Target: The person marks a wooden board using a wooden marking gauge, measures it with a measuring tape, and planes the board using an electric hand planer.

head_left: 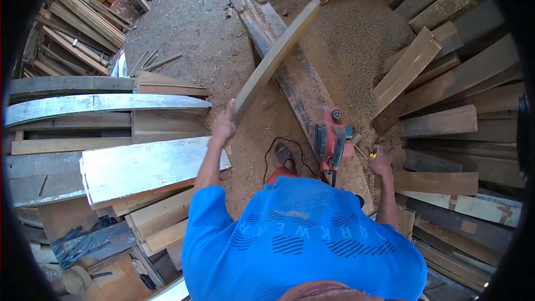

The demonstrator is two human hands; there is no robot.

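Observation:
My left hand (223, 128) is closed around the near end of a long, narrow wooden board (277, 56), which slants up and away to the right above the bench plank. To the right of the bench, my right hand (381, 163) is curled, with a small yellow object (373, 155) showing at its fingers; its kind is too small to make out. Between the hands, a red electric planer (334, 139) rests on the near part of the long bench plank (312, 81), apart from both hands.
Stacked boards (446, 120) crowd the right side, and a white-faced plank (150, 170) tops a pile on the left. A dark cord (266, 161) loops over the ground beside my foot (285, 155). Wood shavings (356, 39) cover the floor behind the bench.

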